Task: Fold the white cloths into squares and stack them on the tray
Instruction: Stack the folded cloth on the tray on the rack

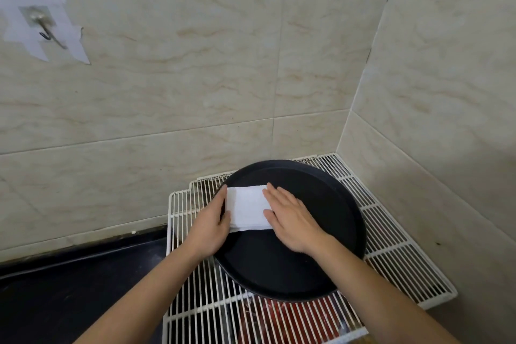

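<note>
Head view: round black tray (279,268) holds folded white cloths (247,209).

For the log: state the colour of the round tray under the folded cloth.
Black, plain, no pattern; the tray shows best in the head view.

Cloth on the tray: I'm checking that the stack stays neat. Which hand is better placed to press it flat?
Probably the right hand: it lies flat on the cloth inside the tray. The left hand only rests against its left edge.
</note>
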